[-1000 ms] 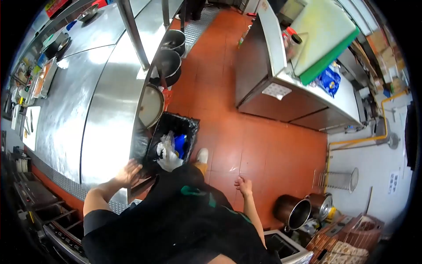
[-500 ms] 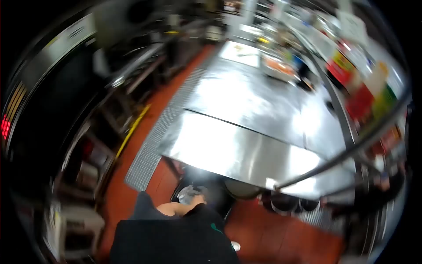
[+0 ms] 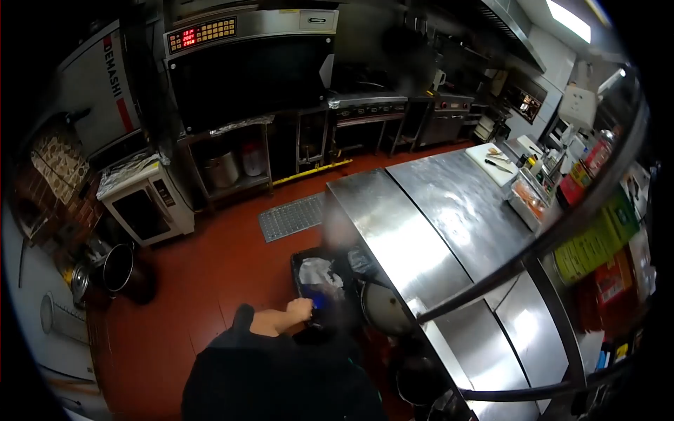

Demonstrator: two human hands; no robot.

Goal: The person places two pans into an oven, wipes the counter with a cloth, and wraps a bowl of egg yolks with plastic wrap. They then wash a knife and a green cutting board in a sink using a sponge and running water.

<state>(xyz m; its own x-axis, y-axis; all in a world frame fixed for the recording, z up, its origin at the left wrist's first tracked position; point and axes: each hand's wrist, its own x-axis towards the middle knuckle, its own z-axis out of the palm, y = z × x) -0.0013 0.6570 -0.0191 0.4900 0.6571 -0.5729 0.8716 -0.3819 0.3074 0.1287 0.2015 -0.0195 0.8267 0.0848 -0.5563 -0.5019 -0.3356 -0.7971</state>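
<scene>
My left hand [image 3: 300, 309] is closed, fingers curled, at the near side of a black bin [image 3: 295, 277]. Right against the fingers shows a blurred blue thing [image 3: 321, 300]; I cannot tell what it is. Crumpled whitish sheeting [image 3: 319, 270], like a plastic bag or wrap, lies inside the bin just beyond the hand. Clear crinkled plastic [image 3: 361, 261] sits at the bin's right side. Beside it, under the table edge, is a large round pan or lid [image 3: 385, 307]. My right hand is out of sight.
A steel worktable [image 3: 400, 228] stands to the right, bearing a white cutting board [image 3: 481, 163] with a knife and a tray of orange food [image 3: 526, 200]. A metal floor grate [image 3: 291, 217] lies ahead. Left are a white oven [image 3: 144, 203] and a tall dark pot [image 3: 125, 270].
My view has swung left, bringing the ovens and stove into full sight. The left hand remains low by the bin, and a blue thing now shows beside its fingers.
</scene>
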